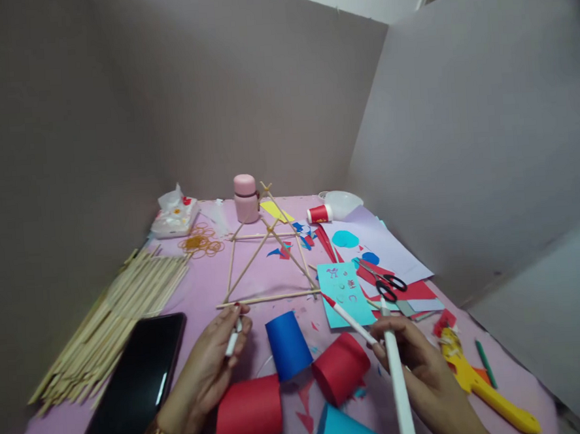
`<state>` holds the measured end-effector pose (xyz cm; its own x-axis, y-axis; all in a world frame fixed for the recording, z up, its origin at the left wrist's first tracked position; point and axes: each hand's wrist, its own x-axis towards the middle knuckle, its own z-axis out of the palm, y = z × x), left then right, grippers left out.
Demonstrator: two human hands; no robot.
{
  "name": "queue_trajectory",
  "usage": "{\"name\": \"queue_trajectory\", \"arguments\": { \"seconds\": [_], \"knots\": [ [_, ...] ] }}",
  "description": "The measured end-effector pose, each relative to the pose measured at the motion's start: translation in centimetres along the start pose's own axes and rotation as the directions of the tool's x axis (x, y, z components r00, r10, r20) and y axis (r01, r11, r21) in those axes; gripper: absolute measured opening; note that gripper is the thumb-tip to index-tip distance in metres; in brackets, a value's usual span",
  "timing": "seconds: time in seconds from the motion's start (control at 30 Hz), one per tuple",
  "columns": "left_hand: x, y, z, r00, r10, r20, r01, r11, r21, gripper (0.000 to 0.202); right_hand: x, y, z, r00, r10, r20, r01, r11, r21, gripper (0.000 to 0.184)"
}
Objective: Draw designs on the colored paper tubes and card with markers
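Note:
My left hand is closed around a small white cylindrical piece, near the front stick of a frame of thin wooden sticks. In my right hand is a white marker, its red end pointing up-left at a light-blue card with small drawings on it. A long white strip passes in front of my right hand; whether I hold it I cannot tell. Between my hands lie a blue paper cup, a red cup, another red cup and a light-blue one.
A black phone and a pile of wooden sticks lie at left. Rubber bands, tissues and a pink flask are farther back. Scissors, paper scraps and a yellow-handled tool lie at right.

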<state>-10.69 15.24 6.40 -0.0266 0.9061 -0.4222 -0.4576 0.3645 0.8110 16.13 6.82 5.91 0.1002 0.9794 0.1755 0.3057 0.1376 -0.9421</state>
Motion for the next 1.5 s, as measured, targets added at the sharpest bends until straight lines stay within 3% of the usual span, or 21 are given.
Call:
{"name": "queue_trajectory", "arguments": {
  "seconds": [0.1, 0.27, 0.37, 0.47, 0.53, 0.7, 0.8, 0.93, 1.03, 1.17, 1.33, 1.5],
  "knots": [
    [-0.5, 0.5, 0.0, 0.997, -0.077, -0.004, 0.076, 0.994, -0.081, 0.017, -0.3, -1.3, 1.6, 0.997, -0.022, 0.069, 0.020, 1.000, 0.022, 0.009],
    [-0.9, 1.4, -0.1, 0.994, -0.092, -0.058, 0.080, 0.980, -0.184, 0.023, 0.3, -2.2, 2.9, 0.999, -0.047, -0.015, 0.048, 0.998, 0.045, 0.010],
    [-0.9, 1.6, 0.2, 0.992, -0.093, -0.088, 0.073, 0.974, -0.214, 0.028, 1.1, -1.8, 1.8, 0.988, -0.009, -0.156, 0.023, 0.996, 0.087, 0.013],
    [-0.6, 1.8, 0.5, 0.985, -0.140, -0.104, 0.115, 0.968, -0.223, 0.028, 2.1, -1.0, 0.0, 0.944, 0.059, -0.323, -0.015, 0.991, 0.135, 0.021],
    [-0.4, 1.9, 0.4, 0.979, -0.177, -0.102, 0.150, 0.963, -0.225, 0.028, 2.7, -0.2, -1.1, 0.924, 0.088, -0.371, -0.033, 0.988, 0.153, 0.026],
    [0.4, 1.4, -0.3, 0.971, -0.236, -0.022, 0.226, 0.949, -0.221, 0.026, 3.6, 2.6, -1.6, 0.948, 0.045, -0.315, -0.045, 0.999, 0.007, 0.025],
    [1.0, 0.7, -0.8, 0.978, -0.210, 0.007, 0.207, 0.959, -0.195, 0.021, 3.5, 4.3, -1.1, 0.964, 0.013, -0.264, -0.043, 0.993, -0.111, 0.024],
    [1.4, 0.0, -0.9, 0.986, -0.156, -0.066, 0.146, 0.980, -0.133, 0.009, 3.3, 5.5, -0.6, 0.971, 0.025, -0.239, -0.060, 0.988, -0.141, 0.024],
    [1.5, -0.3, -1.0, 0.986, -0.128, -0.108, 0.117, 0.988, -0.103, 0.023, 3.3, 6.0, -0.5, 0.970, 0.059, -0.235, -0.092, 0.987, -0.134, 0.024],
    [2.1, -0.8, -1.2, 0.989, -0.104, -0.106, 0.096, 0.992, -0.081, 0.028, 3.3, 6.5, -0.5, 0.964, 0.066, -0.257, -0.101, 0.987, -0.123, 0.024],
    [2.0, -1.0, -1.2, 0.997, -0.072, -0.037, 0.070, 0.997, -0.038, 0.010, 3.0, 6.0, -0.4, 0.957, 0.103, -0.271, -0.111, 0.994, -0.012, 0.028],
    [1.1, -0.9, -1.1, 0.996, -0.065, 0.059, 0.067, 0.997, -0.034, 0.022, 2.6, 5.1, -0.9, 0.956, 0.088, -0.279, -0.088, 0.996, 0.014, 0.033]
  ]
}}
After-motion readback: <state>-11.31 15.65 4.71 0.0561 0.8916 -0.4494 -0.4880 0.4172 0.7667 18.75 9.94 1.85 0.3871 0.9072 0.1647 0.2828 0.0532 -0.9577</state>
